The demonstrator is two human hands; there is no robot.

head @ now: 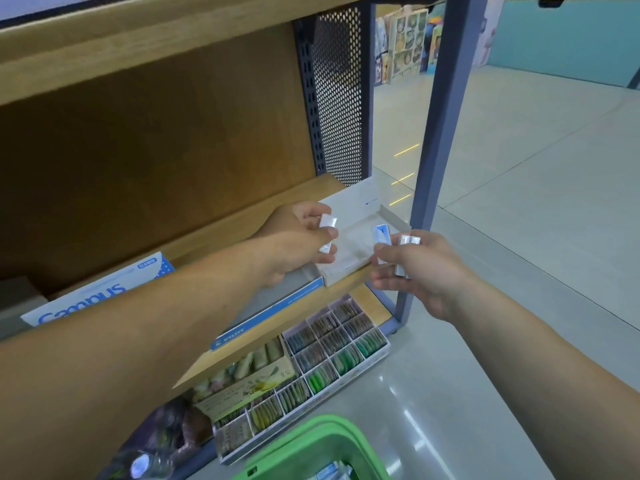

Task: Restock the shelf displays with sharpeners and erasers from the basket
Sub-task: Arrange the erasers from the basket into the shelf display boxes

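A white open display box [349, 268] sits at the right end of the wooden shelf [214, 233], its lid raised behind it. My left hand [298, 240] hovers over the box's left side and pinches small wrapped erasers [327, 221]. Just past the box's front right corner, my right hand [415, 268] holds several erasers, one with a blue and white sleeve [381, 234] sticking up. The green basket [311, 445] stands on the floor at the bottom, with packets inside it partly visible.
A Campus notebook pack [104, 292] and a blue Pilot box [270, 310] lie on the shelf left of the display box. Below is a tray of coloured items in compartments [332, 351]. A grey shelf post [436, 133] rises right of the box; open floor lies beyond.
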